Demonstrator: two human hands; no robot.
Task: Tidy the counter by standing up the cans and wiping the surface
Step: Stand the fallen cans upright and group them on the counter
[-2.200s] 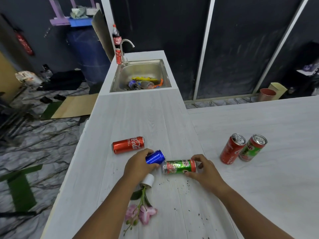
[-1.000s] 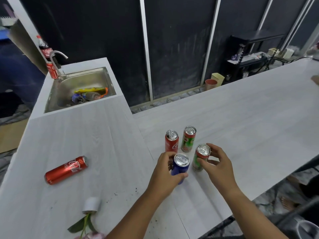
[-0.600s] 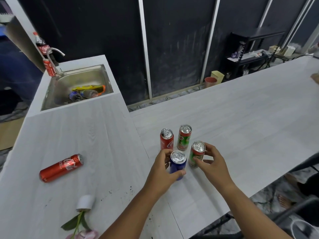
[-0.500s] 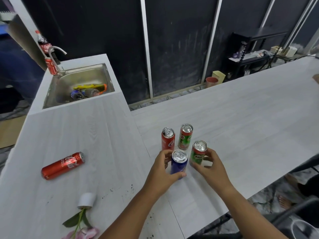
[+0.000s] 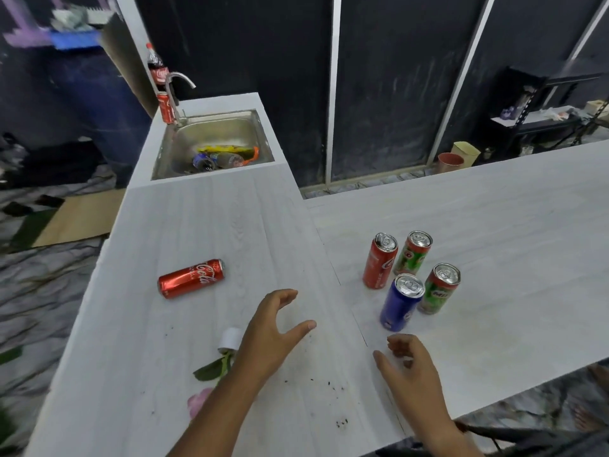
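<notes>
We have 4 cans (image 5: 407, 275) upright near the counter's (image 5: 494, 225) inner corner; 1 red can (image 5: 191, 278) lies toppled, crumbs (image 5: 329, 387) unwiped; left hand (image 5: 270, 334) and right hand (image 5: 412, 367) spread, empty.

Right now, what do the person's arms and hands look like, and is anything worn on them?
Both forearms are bare, with no sleeves in view. The left hand and right hand wear no gloves, and no rings, watch or bands show.

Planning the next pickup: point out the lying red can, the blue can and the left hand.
lying red can (image 5: 191, 278), head view, mid-body label.
blue can (image 5: 400, 305), head view, side wall.
left hand (image 5: 270, 331), head view, back of hand.
</notes>
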